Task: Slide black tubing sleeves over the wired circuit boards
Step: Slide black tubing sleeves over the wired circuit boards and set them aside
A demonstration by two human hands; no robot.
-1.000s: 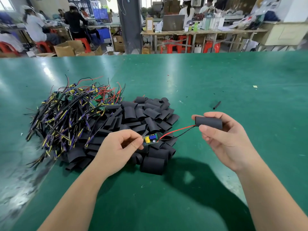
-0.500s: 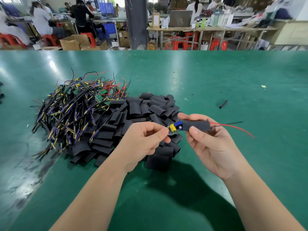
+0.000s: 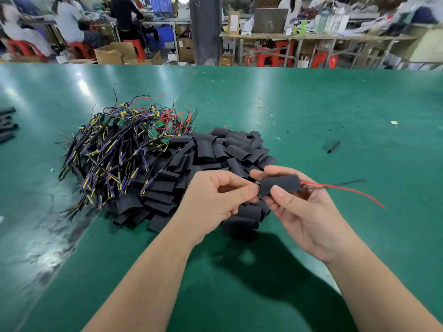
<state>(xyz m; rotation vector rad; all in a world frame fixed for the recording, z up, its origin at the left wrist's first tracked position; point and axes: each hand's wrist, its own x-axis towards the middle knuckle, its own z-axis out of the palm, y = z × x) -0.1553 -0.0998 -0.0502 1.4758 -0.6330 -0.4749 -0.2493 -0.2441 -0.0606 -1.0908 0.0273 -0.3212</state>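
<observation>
Closest to us, both hands are up over the shiny green table (image 3: 239,283). Our right hand (image 3: 309,212) pinches a short, flat black tubing sleeve (image 3: 280,184) between thumb and fingers. Our left hand (image 3: 215,200) has its fingers curled, with thumb and forefinger pinching at the sleeve's left mouth. Only a tiny metal sliver of the small circuit board (image 3: 258,183) peeks out there. A red wire (image 3: 347,190) and a thin black wire (image 3: 351,181) trail out the right end, so we'd say this board is pretty much in, maybe one last nudge to centre it.

Just behind the hands sits the heap of loose black sleeves (image 3: 215,152). Touching its left side is the tangle of wired green boards (image 3: 119,144) with purple, yellow and red leads. That's a lot left, honestly most of the job. At the far left edge lie a few dark tube pieces (image 3: 7,125). They could be finished ones, but we can't tell. A short stray bit of black tube (image 3: 333,146) lies alone off to the right.

Way back there are red plastic stools (image 3: 134,47), cardboard boxes (image 3: 115,53) and other people at their tables. Writing or brands? Nothing we can read, every label back there is blur.
</observation>
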